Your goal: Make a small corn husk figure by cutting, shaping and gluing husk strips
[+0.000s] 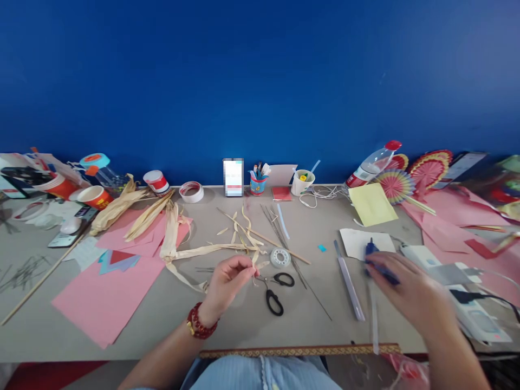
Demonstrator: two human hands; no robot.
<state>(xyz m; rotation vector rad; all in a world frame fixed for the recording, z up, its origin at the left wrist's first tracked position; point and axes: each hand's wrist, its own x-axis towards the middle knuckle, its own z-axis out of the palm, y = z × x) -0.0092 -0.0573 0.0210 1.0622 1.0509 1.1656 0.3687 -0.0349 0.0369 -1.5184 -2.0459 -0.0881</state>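
Note:
My left hand [232, 277], a red bead bracelet on its wrist, pinches a small piece of pale corn husk [255, 264] between thumb and fingertips. Just past it, black-handled scissors [275, 301] lie on the table beside a roll of clear tape [280, 258]. Over on the right, my right hand [410, 287], a little blurred, closes round a dark blue glue gun [371, 248] whose nozzle is over white paper. A clear glue stick [373, 319] trails from beneath that hand. Loose husk strips [239, 238] and thin wires [298, 271] are scattered in the middle.
Pink paper sheets [109, 300] and dried husks [117, 206] cover the left side. A plastic bottle [371, 165] leans at the back right, near paper fans [394, 187]. White power strips [473, 314] with cables sit beyond my right hand. A phone [233, 177] stands against the wall.

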